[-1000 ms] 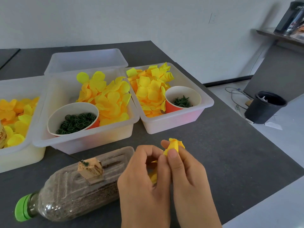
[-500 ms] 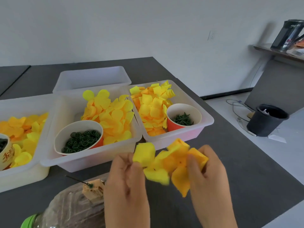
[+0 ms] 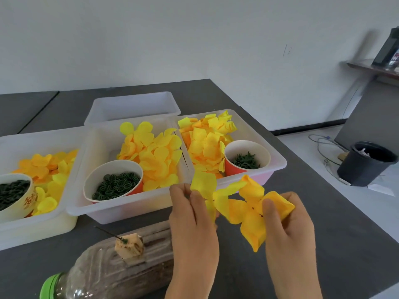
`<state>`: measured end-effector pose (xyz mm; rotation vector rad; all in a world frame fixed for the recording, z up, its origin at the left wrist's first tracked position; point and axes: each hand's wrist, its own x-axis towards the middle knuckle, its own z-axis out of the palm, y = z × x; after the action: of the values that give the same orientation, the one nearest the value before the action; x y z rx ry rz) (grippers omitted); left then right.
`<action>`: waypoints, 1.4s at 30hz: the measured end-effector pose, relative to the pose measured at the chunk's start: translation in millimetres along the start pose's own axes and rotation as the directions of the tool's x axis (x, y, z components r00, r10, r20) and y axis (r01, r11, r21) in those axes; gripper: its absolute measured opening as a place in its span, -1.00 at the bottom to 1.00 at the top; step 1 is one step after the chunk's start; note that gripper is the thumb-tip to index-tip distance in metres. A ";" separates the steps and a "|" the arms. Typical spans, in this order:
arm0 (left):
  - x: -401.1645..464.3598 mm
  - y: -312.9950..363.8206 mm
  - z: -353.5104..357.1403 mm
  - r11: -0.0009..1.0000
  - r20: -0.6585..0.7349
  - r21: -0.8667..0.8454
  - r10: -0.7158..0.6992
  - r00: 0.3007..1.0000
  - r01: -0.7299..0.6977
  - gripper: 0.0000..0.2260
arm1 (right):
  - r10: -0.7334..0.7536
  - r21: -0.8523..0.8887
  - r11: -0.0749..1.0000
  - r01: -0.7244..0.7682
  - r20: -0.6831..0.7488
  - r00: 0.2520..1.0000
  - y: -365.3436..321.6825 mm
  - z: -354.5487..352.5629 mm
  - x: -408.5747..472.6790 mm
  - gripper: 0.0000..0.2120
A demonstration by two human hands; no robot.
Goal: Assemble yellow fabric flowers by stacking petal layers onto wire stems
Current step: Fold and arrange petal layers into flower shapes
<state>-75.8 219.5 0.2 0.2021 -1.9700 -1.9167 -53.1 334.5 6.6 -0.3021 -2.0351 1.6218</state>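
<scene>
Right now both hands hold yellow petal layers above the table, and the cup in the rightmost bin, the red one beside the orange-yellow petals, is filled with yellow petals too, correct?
Not quite. The head view shows the red cup in the rightmost bin holding dark green pieces, not yellow petals. The rest stands: the left hand and right hand each hold yellow petal layers above the table.

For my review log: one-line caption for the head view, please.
Left hand and right hand pull apart yellow petal layers above a sand-filled bottle holding a wire stem.
</scene>
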 end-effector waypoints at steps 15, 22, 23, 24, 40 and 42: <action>87.7 22.6 44.8 0.932 -0.003 0.321 0.181 0.984 -0.170 -0.78 | 0.314 0.410 0.862 -0.297 0.026 0.949 11.1 -61.9 19.3 -0.83; 126.4 5.0 78.6 0.653 0.118 0.754 -0.038 0.992 -0.065 -0.42 | 0.301 0.333 0.890 -0.312 0.085 0.950 9.5 -57.7 17.3 -0.87; 123.9 5.7 78.6 0.535 0.092 0.844 -0.055 0.994 -0.048 -0.40 | 0.295 0.327 0.894 -0.306 0.086 0.952 8.4 -57.6 17.1 -0.87; 118.2 7.9 77.4 0.468 0.077 0.882 -0.022 0.997 -0.057 -0.39 | 0.282 0.321 0.899 -0.297 0.094 0.955 7.7 -56.9 17.4 -0.87; -17.2 25.0 -11.9 0.792 0.454 0.232 0.425 0.783 -0.564 -0.89 | -0.001 0.136 0.988 -0.068 0.457 0.889 -24.9 -21.7 -11.0 -0.70; -17.9 25.7 -15.2 0.816 0.378 0.247 0.416 0.827 -0.523 -0.87 | -0.016 0.112 0.993 -0.043 0.485 0.874 -28.3 -19.8 -18.3 -0.82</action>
<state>-49.6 213.3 22.4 -0.4962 -2.2707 -1.3326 -23.5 335.0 31.9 0.1581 -2.2756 1.9704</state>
